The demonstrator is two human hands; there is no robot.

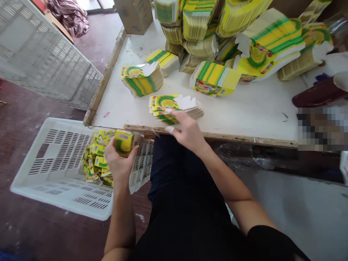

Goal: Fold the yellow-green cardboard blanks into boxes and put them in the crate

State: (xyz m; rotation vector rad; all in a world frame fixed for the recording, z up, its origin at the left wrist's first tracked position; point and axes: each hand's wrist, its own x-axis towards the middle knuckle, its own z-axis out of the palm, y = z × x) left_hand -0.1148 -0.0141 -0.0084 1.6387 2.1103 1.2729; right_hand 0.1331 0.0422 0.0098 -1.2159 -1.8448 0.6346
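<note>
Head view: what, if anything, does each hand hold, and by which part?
The left hand holds a yellow box by opposite sides. The right hand is at the carton stack; whether it grips any cannot be told.

The light was soft and rather bright, with glare in the pale patch [94, 4] at the top left. The tabletop [244, 112] was evenly lit, but dim underneath. The left hand [119, 161] and its carton [123, 142] were blurred; coarse pixels [322, 128] covered one area at right.
</note>
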